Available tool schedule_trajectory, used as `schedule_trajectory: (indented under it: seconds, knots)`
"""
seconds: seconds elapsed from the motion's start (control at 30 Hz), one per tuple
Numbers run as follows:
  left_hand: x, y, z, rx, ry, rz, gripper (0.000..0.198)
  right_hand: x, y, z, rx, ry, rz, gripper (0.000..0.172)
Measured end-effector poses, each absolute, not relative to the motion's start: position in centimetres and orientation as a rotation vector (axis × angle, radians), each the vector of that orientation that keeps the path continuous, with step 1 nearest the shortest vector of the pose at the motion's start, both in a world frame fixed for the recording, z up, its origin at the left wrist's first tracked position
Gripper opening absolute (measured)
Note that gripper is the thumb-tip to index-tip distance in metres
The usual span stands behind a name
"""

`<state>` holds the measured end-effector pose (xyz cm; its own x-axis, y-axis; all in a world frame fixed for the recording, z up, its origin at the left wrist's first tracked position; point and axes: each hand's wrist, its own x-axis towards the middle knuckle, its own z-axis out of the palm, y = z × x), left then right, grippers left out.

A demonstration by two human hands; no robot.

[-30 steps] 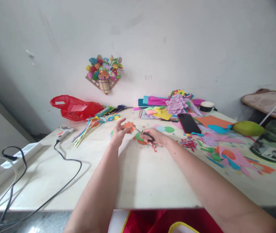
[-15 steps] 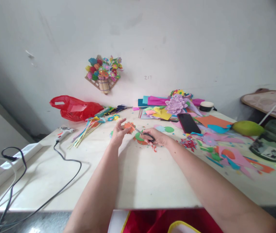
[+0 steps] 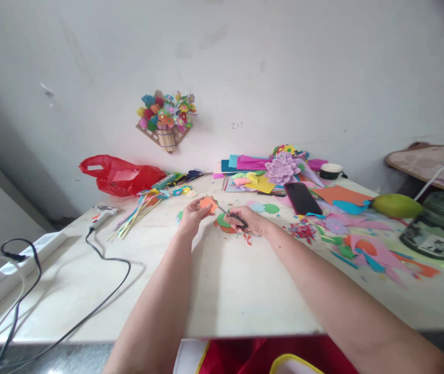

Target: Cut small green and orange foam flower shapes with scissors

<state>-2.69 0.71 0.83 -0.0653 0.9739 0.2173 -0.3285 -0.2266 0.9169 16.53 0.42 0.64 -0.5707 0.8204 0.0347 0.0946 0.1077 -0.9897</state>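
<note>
Between the thumb and fingers of my left hand (image 3: 192, 215) is a small orange cut-out piece (image 3: 207, 204), craft foam or felt by its look. My right hand (image 3: 250, 219) grips dark-handled scissors (image 3: 239, 222), fingers wrapped round the handles. The blades point left and reach the right edge of the orange piece; whether they are apart I cannot tell. On the table beneath lie a green disc (image 3: 222, 220) and orange pieces partly hidden by my right hand. Small red-orange scraps (image 3: 247, 239) are just in front of it.
Left are a red plastic bag (image 3: 124, 176), thin sticks (image 3: 136, 215), a white glue gun (image 3: 104, 215) with its cord, and a power strip (image 3: 37, 249). Right are a phone (image 3: 303, 198), a purple flower (image 3: 283, 167), coloured scraps, a green fruit (image 3: 397, 205) and a glass jar (image 3: 438, 228).
My left hand's fingers have closed in on the orange piece, which is turned differently against the scissors. My right hand stays nearly in place with the scissors.
</note>
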Motion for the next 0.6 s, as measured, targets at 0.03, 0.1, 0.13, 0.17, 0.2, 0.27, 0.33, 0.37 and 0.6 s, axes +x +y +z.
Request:
schedule_trajectory:
  seconds: [0.03, 0.1, 0.13, 0.17, 0.2, 0.27, 0.33, 0.37, 0.6]
  knots:
    - [-2.59, 0.75, 0.77, 1.072, 0.859, 1.527, 0.041, 16.51, 0.45, 0.56, -0.896, -1.768, 1.513, 0.022]
    - [-2.39, 0.81, 0.64, 1.026, 0.874, 1.524, 0.035, 16.47, 0.56, 0.37, -0.9, -1.754, 1.503, 0.023]
    - [-2.3, 0.81, 0.58, 1.007, 0.877, 1.529, 0.033, 16.46, 0.63, 0.27, -0.898, -1.747, 1.497, 0.023]
    - [-2.21, 0.79, 0.54, 0.991, 0.873, 1.535, 0.031, 16.44, 0.71, 0.18, -0.897, -1.739, 1.494, 0.023]
    - [-2.13, 0.76, 0.52, 0.978, 0.866, 1.54, 0.03, 16.42, 0.78, 0.1, -0.899, -1.727, 1.493, 0.023]
    - [-1.95, 0.64, 0.57, 0.954, 0.851, 1.538, 0.027, 16.36, 0.86, 0.02, -0.912, -1.702, 1.5, 0.022]
    - [-1.8, 0.51, 0.67, 0.925, 0.843, 1.527, 0.025, 16.3, 0.8, 0.07, -0.924, -1.675, 1.514, 0.021]
    - [-1.74, 0.46, 0.71, 0.91, 0.84, 1.523, 0.024, 16.26, 0.73, 0.14, -0.928, -1.664, 1.519, 0.021]
    - [-1.7, 0.41, 0.61, 0.851, 0.833, 1.49, 0.026, 16.0, 0.29, 0.46, -0.92, -1.642, 1.5, 0.029]
